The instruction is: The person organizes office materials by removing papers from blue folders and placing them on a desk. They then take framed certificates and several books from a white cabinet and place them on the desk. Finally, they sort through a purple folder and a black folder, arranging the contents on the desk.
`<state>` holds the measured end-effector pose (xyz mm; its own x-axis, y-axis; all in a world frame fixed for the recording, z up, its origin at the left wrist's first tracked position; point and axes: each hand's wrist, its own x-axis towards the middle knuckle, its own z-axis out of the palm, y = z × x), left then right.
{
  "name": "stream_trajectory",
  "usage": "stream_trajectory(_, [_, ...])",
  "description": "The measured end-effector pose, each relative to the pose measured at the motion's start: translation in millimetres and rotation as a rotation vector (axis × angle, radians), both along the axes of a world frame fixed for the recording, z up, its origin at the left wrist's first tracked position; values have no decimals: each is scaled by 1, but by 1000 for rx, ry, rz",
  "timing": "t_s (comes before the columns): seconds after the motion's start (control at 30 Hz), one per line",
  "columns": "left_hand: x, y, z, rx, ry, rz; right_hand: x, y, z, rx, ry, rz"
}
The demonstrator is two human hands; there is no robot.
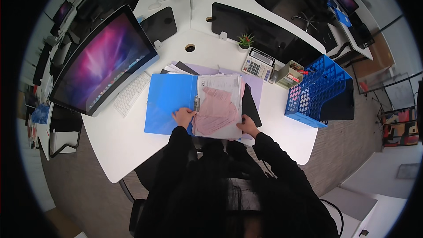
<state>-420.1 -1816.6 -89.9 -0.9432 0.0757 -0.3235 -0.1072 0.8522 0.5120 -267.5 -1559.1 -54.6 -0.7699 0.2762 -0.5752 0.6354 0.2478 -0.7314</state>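
A blue ring folder (pixel 169 101) lies open on the desk, its bare cover on the left. On its right side is a stack of white papers (pixel 220 80), topped by crumpled, irregular pink slips (pixel 215 108). A metal clip (pixel 196 103) stands along the fold. My left hand (pixel 183 117) is closed at the fold just below the clip, fingertips pinched at the papers' left edge. My right hand (pixel 249 127) grips the stack's lower right edge, thumb on top; its other fingers are partly hidden. Beneath the folder, a dark folder (pixel 253 108) and a lilac sheet (pixel 255 83) stick out.
A large monitor (pixel 105 61) and white keyboard (pixel 131 94) stand left. Behind the folder on the right are a potted plant (pixel 245 41), a calculator (pixel 258 64), a pen holder (pixel 288 74) and a blue file rack (pixel 315 92). A dark divider (pixel 264 33) runs behind them.
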Motion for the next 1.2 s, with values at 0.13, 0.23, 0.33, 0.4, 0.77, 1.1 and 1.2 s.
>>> stream_trajectory(0.13, [1, -1, 0, -63, 81, -38, 0, -3, 4, 40, -6, 0])
stream_trajectory(0.23, [1, 0, 5, -83, 18, -31, 1, -3, 4, 65, 8, 1])
stream_trajectory(0.33, [-7, -4, 7, 44, -124, 53, 1, -1, 2, 75, 8, 20])
stream_trajectory(0.4, [-12, -8, 6, 101, -211, 48, 2, -4, 0, 145, 50, 13])
stream_trajectory(0.77, [23, -51, 9, 114, 305, 363, 11, -2, 10, -47, 34, -3])
stream_trajectory(1.1, [49, -94, -8, 873, 343, 927, -5, -16, 11, -54, -76, 22])
stream_trajectory(1.2, [50, -92, 9, 1055, 197, 807, -5, -13, -6, -51, -52, -8])
